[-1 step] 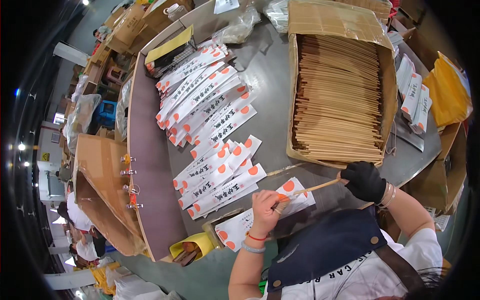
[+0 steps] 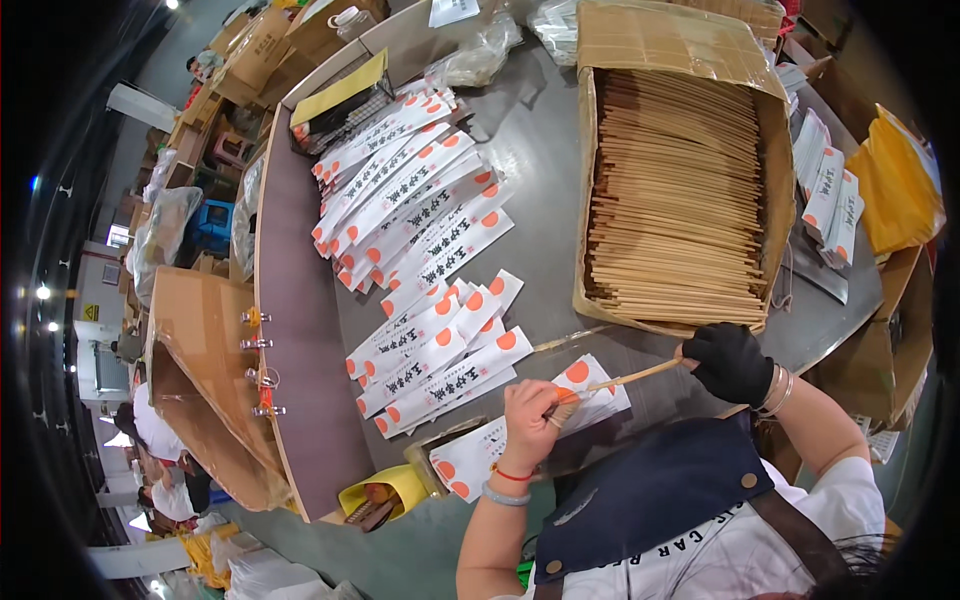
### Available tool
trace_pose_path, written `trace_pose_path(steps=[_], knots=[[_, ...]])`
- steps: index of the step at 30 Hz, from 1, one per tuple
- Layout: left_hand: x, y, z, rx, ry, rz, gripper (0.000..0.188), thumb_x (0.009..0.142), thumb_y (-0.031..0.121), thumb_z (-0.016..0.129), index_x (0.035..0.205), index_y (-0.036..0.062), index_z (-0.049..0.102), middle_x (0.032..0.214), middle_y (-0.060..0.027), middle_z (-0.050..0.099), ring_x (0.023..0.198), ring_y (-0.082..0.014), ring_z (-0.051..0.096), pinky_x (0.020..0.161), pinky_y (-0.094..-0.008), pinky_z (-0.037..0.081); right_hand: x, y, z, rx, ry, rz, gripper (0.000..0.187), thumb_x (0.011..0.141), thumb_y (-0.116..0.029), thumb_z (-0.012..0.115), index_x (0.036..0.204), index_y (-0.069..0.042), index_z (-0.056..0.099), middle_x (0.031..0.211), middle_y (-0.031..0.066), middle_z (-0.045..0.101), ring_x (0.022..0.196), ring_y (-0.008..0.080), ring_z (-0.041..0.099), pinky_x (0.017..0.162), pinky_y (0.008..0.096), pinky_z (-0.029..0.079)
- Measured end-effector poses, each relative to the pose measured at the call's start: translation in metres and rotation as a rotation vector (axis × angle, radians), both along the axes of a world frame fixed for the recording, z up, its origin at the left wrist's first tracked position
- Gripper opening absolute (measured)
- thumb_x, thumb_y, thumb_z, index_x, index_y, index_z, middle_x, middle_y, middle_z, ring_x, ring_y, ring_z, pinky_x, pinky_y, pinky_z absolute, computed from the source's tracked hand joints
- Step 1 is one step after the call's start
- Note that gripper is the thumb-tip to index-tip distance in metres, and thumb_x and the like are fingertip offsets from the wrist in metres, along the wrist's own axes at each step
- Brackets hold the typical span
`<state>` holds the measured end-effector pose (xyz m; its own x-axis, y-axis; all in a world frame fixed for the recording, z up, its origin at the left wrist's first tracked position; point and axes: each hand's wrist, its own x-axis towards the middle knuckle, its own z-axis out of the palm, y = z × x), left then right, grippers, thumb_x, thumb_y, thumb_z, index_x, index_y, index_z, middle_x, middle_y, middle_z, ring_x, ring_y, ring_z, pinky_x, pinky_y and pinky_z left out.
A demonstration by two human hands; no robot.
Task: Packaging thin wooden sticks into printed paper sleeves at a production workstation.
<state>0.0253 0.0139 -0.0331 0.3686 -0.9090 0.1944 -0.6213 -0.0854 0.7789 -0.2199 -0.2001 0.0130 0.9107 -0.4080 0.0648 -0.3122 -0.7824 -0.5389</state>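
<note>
Stretched between my hands is a pair of thin wooden chopsticks point(image 2: 640, 376); whether more than two are held is hard to tell. My left hand point(image 2: 528, 418), bare with a red string at the wrist, is closed around their left end. My right hand point(image 2: 732, 362), in a black glove, pinches the right end beside the near edge of the carton. Below my left hand lies a stack of white paper sleeves point(image 2: 605, 398) with orange dots, partly covered by that hand. The open cardboard carton point(image 2: 586, 200) holds many wooden chopsticks point(image 2: 680, 200) in rows.
Left on the grey table point(image 2: 540, 130) spread piles of printed sleeves point(image 2: 420, 200) and a smaller pile point(image 2: 440, 350). A wire basket point(image 2: 345, 110) stands behind them, a yellow container point(image 2: 400, 490) at the near edge. More sleeves point(image 2: 830, 195) and a yellow bag point(image 2: 895, 185) are right.
</note>
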Motion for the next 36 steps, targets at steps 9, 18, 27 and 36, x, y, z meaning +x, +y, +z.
trace_pose_path(steps=[9,18,27,36], knots=[[-0.027,-0.032,0.047,-0.111,-0.373,-0.207,0.012,0.081,0.022,0.075,0.084,0.0124,0.069,0.088,0.0002,0.067,0.079,-0.0183,0.061,0.071,-0.0346,0.04,0.033,0.019,0.021,-0.184,0.156,0.283,0.009,0.083,-0.021,0.063,0.086,-0.014,0.067,0.075,0.0061,0.065,0.066,0.0292,0.066,0.059,0.0423,0.051],[-0.015,-0.042,0.062,-0.153,-0.434,-0.384,0.024,0.08,0.018,0.075,0.101,0.0093,0.069,0.088,-0.0058,0.062,0.078,-0.0233,0.058,0.069,-0.0375,0.045,0.05,0.029,0.028,0.382,-0.373,0.198,0.051,0.093,-0.016,0.062,0.141,-0.004,0.048,0.127,0.0212,0.059,0.126,0.0366,0.053,0.108,0.0415,0.038],[-0.007,0.005,-0.001,0.257,0.197,0.113,0.032,0.076,0.022,0.079,0.101,0.006,0.069,0.099,-0.0089,0.059,0.093,-0.028,0.055,0.081,-0.0395,0.043,0.021,-0.046,-0.043,-0.395,-0.091,-0.235,0.025,0.076,-0.012,0.073,0.098,-0.007,0.064,0.096,0.0096,0.062,0.092,0.0305,0.059,0.08,0.0415,0.049],[-0.007,0.001,-0.003,0.059,-0.247,0.05,0.039,0.079,0.037,0.078,0.107,0.0109,0.072,0.099,-0.0077,0.056,0.09,-0.0258,0.051,0.083,-0.0391,0.041,0.02,-0.052,-0.045,-0.288,0.015,-0.386,0.02,0.078,-0.012,0.069,0.097,-0.008,0.062,0.099,0.0129,0.062,0.095,0.034,0.059,0.081,0.0423,0.05]])
